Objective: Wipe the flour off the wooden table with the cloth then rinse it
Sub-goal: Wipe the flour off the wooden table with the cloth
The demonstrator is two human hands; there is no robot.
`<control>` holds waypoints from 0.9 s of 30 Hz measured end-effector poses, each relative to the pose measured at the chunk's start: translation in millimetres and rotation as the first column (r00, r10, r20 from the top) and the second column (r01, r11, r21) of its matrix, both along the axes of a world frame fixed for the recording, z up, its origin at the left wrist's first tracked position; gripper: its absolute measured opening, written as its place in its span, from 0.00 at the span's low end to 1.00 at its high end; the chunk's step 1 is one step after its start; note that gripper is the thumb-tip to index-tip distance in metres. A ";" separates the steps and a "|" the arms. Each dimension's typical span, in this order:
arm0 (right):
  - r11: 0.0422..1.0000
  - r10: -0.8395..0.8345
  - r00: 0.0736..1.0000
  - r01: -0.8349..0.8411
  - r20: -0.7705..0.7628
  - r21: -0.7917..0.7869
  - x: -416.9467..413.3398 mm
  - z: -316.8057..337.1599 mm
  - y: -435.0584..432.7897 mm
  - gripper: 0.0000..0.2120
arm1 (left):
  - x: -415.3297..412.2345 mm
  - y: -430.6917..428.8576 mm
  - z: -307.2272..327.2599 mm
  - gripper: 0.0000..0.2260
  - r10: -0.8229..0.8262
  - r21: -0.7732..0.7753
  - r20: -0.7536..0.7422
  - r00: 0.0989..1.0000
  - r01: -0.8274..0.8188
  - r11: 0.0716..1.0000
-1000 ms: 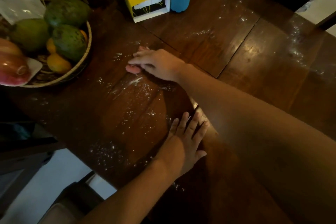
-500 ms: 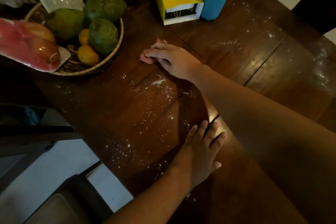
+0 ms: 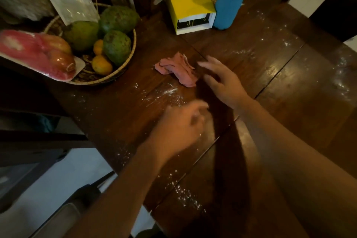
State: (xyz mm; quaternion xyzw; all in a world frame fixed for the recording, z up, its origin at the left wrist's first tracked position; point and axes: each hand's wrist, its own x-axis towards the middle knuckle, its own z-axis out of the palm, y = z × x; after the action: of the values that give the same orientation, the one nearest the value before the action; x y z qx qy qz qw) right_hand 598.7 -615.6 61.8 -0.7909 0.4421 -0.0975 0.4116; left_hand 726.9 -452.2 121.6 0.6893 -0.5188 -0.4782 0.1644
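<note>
**dustyhands:** Pink cloth (image 3: 176, 70) is lying crumpled on the tabletop (image 3: 289, 112), nobody holding it. Right hand (image 3: 224, 85) is just beside it, fingers spread and empty. Left hand (image 3: 179, 123) is over the flour (image 3: 168, 92), but it's too blurry to tell what its fingers are doing.

**plankfan:** I'd flatten the cloth under the palm and pull the flour into one pile, not off the left edge. Fruit basket (image 3: 123, 67), yellow box (image 3: 188, 4) and blue bottle (image 3: 232, 0) crowd the far side. The planks on the right are open, dusted too.
</note>
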 end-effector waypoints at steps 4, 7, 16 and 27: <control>0.981 -0.075 0.953 0.018 -0.295 -0.193 -61.5 -23.0 39.6 0.21 | 39.0 -73.1 -8.4 0.25 0.200 -0.164 0.445 0.873 -0.140 0.977; 0.941 -0.102 0.923 -0.031 -0.372 -0.336 -70.3 -36.0 54.7 0.24 | 29.9 -124.3 -30.4 0.30 0.272 -0.042 0.551 0.789 -0.300 0.953; 0.938 -0.130 0.931 0.003 -0.342 -0.346 -69.7 -39.4 50.9 0.24 | 75.2 -146.1 -62.3 0.24 0.150 -0.205 0.704 0.694 -0.004 0.979; 0.936 -0.142 0.936 0.021 -0.323 -0.352 -68.3 -38.9 51.6 0.23 | 93.7 -62.1 -85.4 0.15 0.241 -0.472 0.467 0.851 0.009 0.882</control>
State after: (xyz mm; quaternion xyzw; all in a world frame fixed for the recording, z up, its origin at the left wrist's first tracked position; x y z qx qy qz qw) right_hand 530.4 -564.0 22.9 -0.8359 0.5162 -0.0509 0.1794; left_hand 820.7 -514.3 36.2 0.7638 -0.5973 -0.1305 0.2071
